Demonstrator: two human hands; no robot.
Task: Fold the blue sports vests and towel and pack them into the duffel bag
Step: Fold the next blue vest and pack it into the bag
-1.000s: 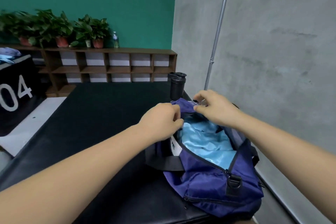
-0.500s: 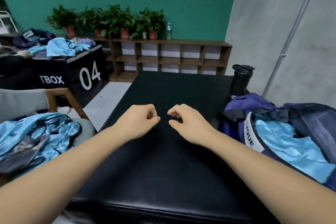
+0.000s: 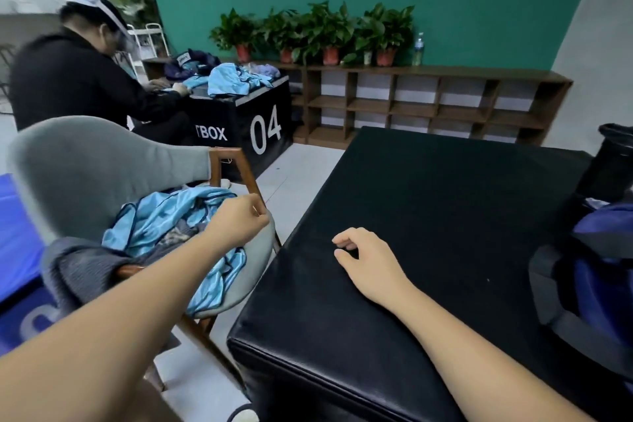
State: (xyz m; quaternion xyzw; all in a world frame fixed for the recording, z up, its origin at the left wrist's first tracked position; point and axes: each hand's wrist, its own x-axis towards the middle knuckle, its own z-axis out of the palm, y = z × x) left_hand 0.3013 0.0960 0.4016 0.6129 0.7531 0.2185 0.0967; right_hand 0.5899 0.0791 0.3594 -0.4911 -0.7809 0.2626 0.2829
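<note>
The blue sports vests (image 3: 161, 226) are lying in a crumpled, glossy heap on the seat of the grey chair (image 3: 85, 164). A grey cloth (image 3: 78, 267), possibly the towel, is drooping over the chair's near arm. The left hand (image 3: 239, 220) is hovering just above the heap's right edge, its fingers curled in against the thumb and gripping nothing. The right hand (image 3: 368, 262) is hanging over the black padded table (image 3: 445, 216), fingers loosely bent and apart from the thumb, also empty. The duffel bag (image 3: 596, 271) is sitting at the table's right edge, well apart from the chair and near a dark flask (image 3: 615, 161).

The vests are looking tangled together, so tugging one is likely risking dragging the rest, and the cloth, off the seat onto the floor. Fabric this slick is probably going to slide out of its folds on the table, and a hurried carry toward the bag could be knocking the flask over
</note>
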